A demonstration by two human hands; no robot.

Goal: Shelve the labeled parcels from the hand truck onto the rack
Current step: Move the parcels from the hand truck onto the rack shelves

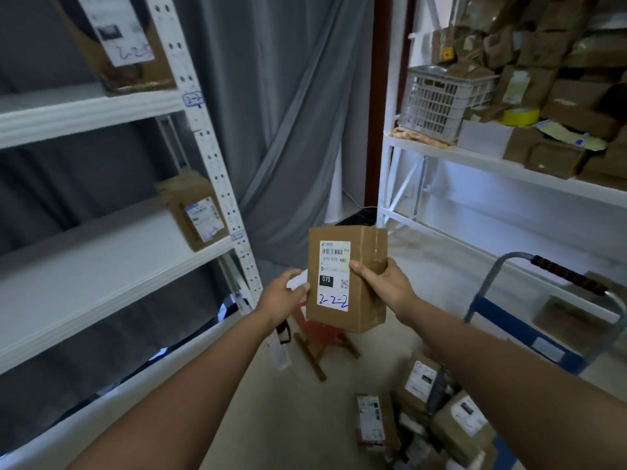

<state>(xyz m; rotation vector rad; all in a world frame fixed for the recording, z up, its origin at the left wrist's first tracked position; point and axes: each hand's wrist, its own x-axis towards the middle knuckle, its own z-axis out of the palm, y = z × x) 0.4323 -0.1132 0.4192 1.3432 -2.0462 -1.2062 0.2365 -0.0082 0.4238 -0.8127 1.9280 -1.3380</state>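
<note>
A brown cardboard parcel (363, 300) with a white label hand-marked "2-2-2" is held upright at mid-frame. My right hand (380, 279) grips its right side, thumb on the label. My left hand (285, 296) holds a small white object at the parcel's left edge. The white rack (101, 252) stands at left; a labeled box (193, 212) sits on its middle shelf and another marked box (118, 42) on the shelf above. The blue hand truck (529, 327) is at right, with several labeled parcels (437, 408) on its deck below.
A second white rack (492, 157) at right holds many cardboard boxes, a white plastic basket (441, 100) and a yellow tape roll (520, 117). A grey curtain (288, 113) hangs behind. A red and wooden stool (322, 340) stands on the floor under the parcel.
</note>
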